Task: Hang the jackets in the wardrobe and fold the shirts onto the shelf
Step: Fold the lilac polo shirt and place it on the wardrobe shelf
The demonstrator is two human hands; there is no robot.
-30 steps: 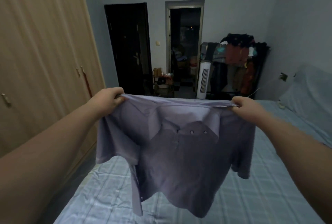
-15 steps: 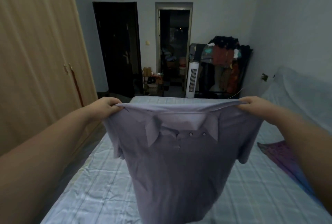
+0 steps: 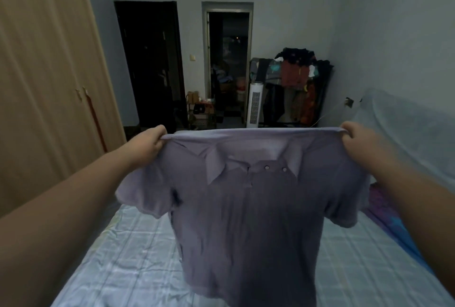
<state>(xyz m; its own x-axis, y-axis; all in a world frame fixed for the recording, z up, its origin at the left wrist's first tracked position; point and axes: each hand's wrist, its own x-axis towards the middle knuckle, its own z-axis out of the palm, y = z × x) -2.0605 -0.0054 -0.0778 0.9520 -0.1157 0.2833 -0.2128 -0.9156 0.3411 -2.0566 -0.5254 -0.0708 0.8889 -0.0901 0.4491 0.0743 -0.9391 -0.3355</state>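
A lilac short-sleeved polo shirt (image 3: 248, 220) hangs spread in the air over the bed, collar and buttons facing me. My left hand (image 3: 150, 143) pinches its left shoulder and my right hand (image 3: 357, 140) pinches its right shoulder, stretching the top edge taut between them. Both sleeves droop at the sides and the hem falls out of view at the bottom. The closed wooden wardrobe (image 3: 49, 99) stands along the left wall.
The bed (image 3: 123, 257) with a pale checked sheet lies below the shirt. A purple and blue cloth (image 3: 389, 215) lies at its right edge. A loaded clothes rack (image 3: 300, 85), a white tower fan (image 3: 254, 104) and two dark doorways stand at the far wall.
My hands have moved further apart and slightly forward, pulling the shirt flatter and wider. The view has turned a little to the right, away from the wardrobe.
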